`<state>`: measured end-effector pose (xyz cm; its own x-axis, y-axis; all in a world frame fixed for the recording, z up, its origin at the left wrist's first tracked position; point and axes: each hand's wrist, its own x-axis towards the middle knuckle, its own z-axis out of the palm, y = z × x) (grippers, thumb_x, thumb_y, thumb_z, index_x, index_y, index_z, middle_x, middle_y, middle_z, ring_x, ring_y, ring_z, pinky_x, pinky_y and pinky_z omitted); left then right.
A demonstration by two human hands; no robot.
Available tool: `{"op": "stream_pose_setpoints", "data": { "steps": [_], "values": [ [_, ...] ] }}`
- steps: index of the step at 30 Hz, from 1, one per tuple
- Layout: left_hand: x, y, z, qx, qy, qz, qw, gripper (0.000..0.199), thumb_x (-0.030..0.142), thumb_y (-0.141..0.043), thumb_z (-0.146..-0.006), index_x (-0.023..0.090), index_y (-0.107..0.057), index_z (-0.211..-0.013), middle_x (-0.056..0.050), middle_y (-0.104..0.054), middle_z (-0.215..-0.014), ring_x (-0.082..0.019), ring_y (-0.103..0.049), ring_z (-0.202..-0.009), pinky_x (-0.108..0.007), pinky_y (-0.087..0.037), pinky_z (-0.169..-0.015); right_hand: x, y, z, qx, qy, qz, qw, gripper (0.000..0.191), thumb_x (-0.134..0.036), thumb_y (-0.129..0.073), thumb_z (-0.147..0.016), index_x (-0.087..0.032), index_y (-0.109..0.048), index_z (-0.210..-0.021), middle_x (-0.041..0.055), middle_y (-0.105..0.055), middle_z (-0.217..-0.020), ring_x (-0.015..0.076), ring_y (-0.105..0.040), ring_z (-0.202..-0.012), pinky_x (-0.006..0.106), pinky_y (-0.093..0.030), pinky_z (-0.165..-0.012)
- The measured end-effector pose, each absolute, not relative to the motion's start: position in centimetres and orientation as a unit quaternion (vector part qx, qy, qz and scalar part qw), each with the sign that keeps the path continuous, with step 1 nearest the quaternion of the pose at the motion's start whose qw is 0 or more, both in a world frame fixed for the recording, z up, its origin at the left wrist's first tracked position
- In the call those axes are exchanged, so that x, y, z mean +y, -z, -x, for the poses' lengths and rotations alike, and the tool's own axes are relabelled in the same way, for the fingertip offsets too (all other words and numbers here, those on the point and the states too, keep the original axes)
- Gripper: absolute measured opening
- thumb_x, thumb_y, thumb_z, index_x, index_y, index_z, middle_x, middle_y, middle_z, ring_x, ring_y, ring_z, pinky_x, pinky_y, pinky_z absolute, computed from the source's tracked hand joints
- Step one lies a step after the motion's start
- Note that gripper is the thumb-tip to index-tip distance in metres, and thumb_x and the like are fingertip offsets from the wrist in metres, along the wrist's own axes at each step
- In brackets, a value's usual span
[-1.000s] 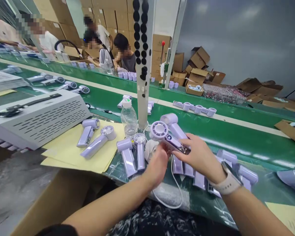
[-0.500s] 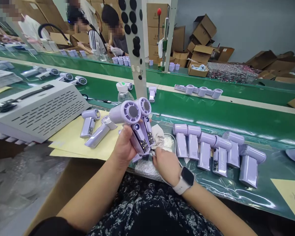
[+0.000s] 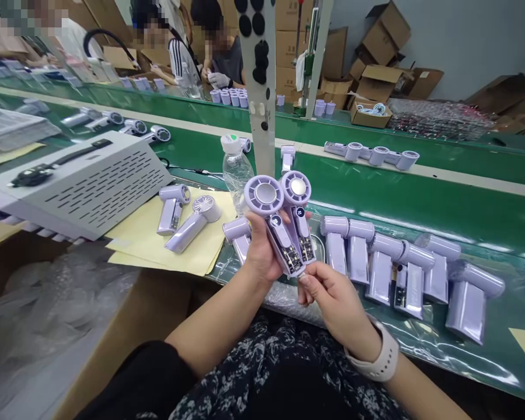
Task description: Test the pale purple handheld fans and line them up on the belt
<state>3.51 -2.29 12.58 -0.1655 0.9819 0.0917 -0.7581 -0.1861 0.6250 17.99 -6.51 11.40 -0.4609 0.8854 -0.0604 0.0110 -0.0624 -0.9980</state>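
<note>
My left hand is closed around two lilac handheld fans side by side, a left fan and a right fan. Their round heads face me, and both open handles show circuit boards and a small lit display. At the bottom of the handles, my right hand pinches the end of a thin white cable; its tip is mostly hidden by the fingers. Just left of my left hand lies another lilac fan. Beyond the held fans stands a clear plastic bottle.
Several lilac fans lie in a row at right. Two more fans rest on yellow paper at left, beside a grey vented metal box. A white post rises ahead. Co-workers sit across the green bench.
The two fans have turned so that their heads face me, and their displays show lit digits. My right hand has rotated at the handle ends. The view has shifted left.
</note>
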Motion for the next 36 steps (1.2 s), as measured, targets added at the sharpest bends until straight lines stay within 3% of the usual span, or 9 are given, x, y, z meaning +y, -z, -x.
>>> {"op": "stream_pose_setpoints", "data": {
  "steps": [6, 8, 11, 14, 17, 23, 29, 32, 36],
  "values": [
    [-2.3, -11.9, -3.9, 0.224, -0.734, -0.266, 0.583, 0.068, 0.086, -0.076, -0.056, 0.020, -0.066, -0.068, -0.010, -0.078, -0.104, -0.036, -0.072, -0.111, -0.044, -0.062, -0.089, -7.6, -10.2, -16.8, -0.510, -0.671, 0.380, 0.380, 0.046, -0.065, -0.055, -0.098, -0.023, -0.050, -0.081, -0.0127, -0.037, -0.048, 0.0096, -0.045, -0.036, 0.023, -0.034, -0.043],
    [-2.3, -11.7, -3.8, 0.219, -0.733, -0.267, 0.585, 0.068, 0.086, -0.076, -0.055, 0.020, -0.067, -0.069, -0.010, -0.078, -0.102, -0.036, -0.072, -0.109, -0.044, -0.062, -0.087, -7.5, -10.0, -16.9, -0.538, -0.651, 0.378, 0.380, 0.041, -0.060, -0.052, -0.102, -0.023, -0.051, -0.084, -0.0093, -0.046, -0.053, 0.0119, -0.051, -0.045, 0.025, -0.041, -0.050],
    [-2.4, -11.8, -3.5, 0.206, -0.732, -0.248, 0.600, 0.067, 0.086, -0.076, -0.056, 0.020, -0.067, -0.068, -0.009, -0.078, -0.102, -0.034, -0.074, -0.105, -0.042, -0.063, -0.084, -7.1, -10.3, -17.3, -0.647, -0.565, 0.363, 0.361, 0.031, -0.047, -0.049, -0.105, -0.022, -0.058, -0.089, 0.0017, -0.064, -0.079, 0.0177, -0.062, -0.076, 0.031, -0.048, -0.071],
    [-2.6, -12.2, -3.1, 0.187, -0.734, -0.201, 0.622, 0.066, 0.086, -0.071, -0.063, 0.021, -0.065, -0.067, -0.007, -0.077, -0.106, -0.029, -0.075, -0.098, -0.038, -0.063, -0.079, -6.9, -10.7, -17.6, -0.716, -0.485, 0.341, 0.369, 0.030, -0.040, -0.044, -0.107, -0.021, -0.061, -0.092, 0.0059, -0.065, -0.095, 0.0201, -0.060, -0.089, 0.033, -0.047, -0.079],
    [-2.8, -12.6, -2.8, 0.171, -0.735, -0.188, 0.629, 0.065, 0.085, -0.068, -0.069, 0.020, -0.063, -0.066, -0.007, -0.076, -0.109, -0.028, -0.075, -0.097, -0.038, -0.063, -0.077, -7.0, -10.5, -17.4, -0.691, -0.486, 0.365, 0.391, 0.033, -0.042, -0.045, -0.107, -0.021, -0.060, -0.087, 0.0038, -0.063, -0.087, 0.0181, -0.059, -0.081, 0.031, -0.046, -0.074],
    [-3.3, -12.3, -2.8, 0.148, -0.729, -0.243, 0.623, 0.067, 0.084, -0.076, -0.058, 0.019, -0.064, -0.064, -0.008, -0.076, -0.109, -0.031, -0.074, -0.101, -0.040, -0.063, -0.080, -7.7, -9.7, -16.6, -0.546, -0.612, 0.400, 0.409, 0.044, -0.056, -0.052, -0.104, -0.023, -0.049, -0.075, -0.0086, -0.045, -0.050, 0.0110, -0.048, -0.045, 0.024, -0.039, -0.049],
    [-3.6, -11.9, -3.6, 0.150, -0.734, -0.249, 0.614, 0.068, 0.087, -0.074, -0.058, 0.019, -0.065, -0.064, -0.008, -0.075, -0.108, -0.028, -0.074, -0.097, -0.036, -0.063, -0.075, -8.3, -9.4, -16.1, -0.475, -0.647, 0.403, 0.439, 0.050, -0.063, -0.058, -0.098, -0.023, -0.045, -0.070, -0.0104, -0.041, -0.044, 0.0095, -0.047, -0.037, 0.023, -0.037, -0.044],
    [-3.5, -11.8, -3.5, 0.172, -0.731, -0.248, 0.612, 0.072, 0.089, -0.073, -0.054, 0.019, -0.062, -0.062, -0.010, -0.076, -0.108, -0.034, -0.074, -0.103, -0.042, -0.063, -0.079, -8.1, -9.1, -16.3, -0.496, -0.636, 0.405, 0.431, 0.047, -0.060, -0.054, -0.101, -0.023, -0.051, -0.073, -0.0075, -0.049, -0.049, 0.0119, -0.053, -0.045, 0.025, -0.044, -0.052],
    [-3.5, -11.4, -2.9, 0.183, -0.727, -0.245, 0.615, 0.073, 0.089, -0.074, -0.054, 0.018, -0.060, -0.063, -0.010, -0.076, -0.107, -0.034, -0.075, -0.102, -0.044, -0.064, -0.081, -7.6, -9.0, -16.5, -0.586, -0.567, 0.412, 0.407, 0.041, -0.053, -0.051, -0.105, -0.021, -0.060, -0.081, 0.0006, -0.064, -0.075, 0.0165, -0.061, -0.073, 0.030, -0.049, -0.074]
  ]
}}
